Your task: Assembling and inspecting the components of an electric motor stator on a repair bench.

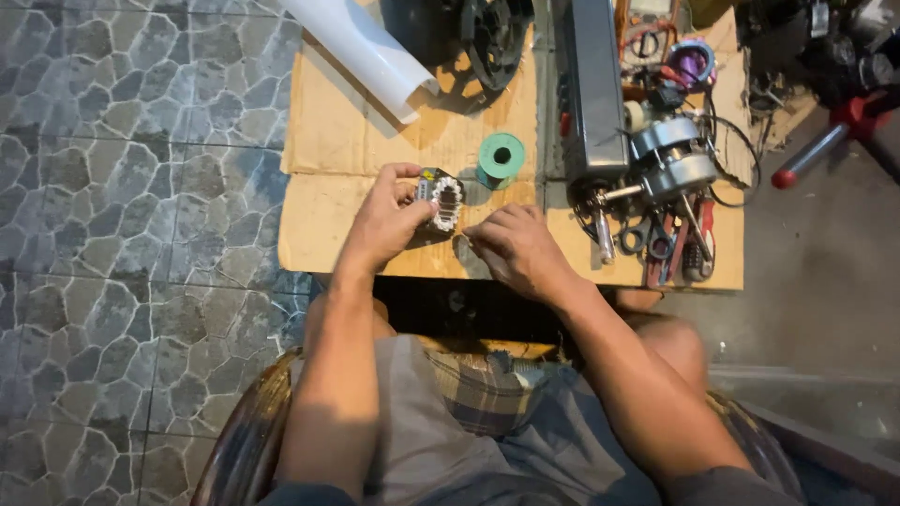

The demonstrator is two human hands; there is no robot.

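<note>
A small round metal motor stator (442,200) sits on the flat cardboard sheet (328,141), a green tape roll (501,159) just behind it, a grey metal motor (673,161) to the right.

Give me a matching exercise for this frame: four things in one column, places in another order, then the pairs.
Things:
1. small stator
2. green tape roll
3. white tube
4. pliers

Places:
A. top of the cardboard, lying slantwise
B. held in the left hand
C. right edge, below the grey motor
D. just beyond the stator

Pairs: 1-B, 2-D, 3-A, 4-C
</note>
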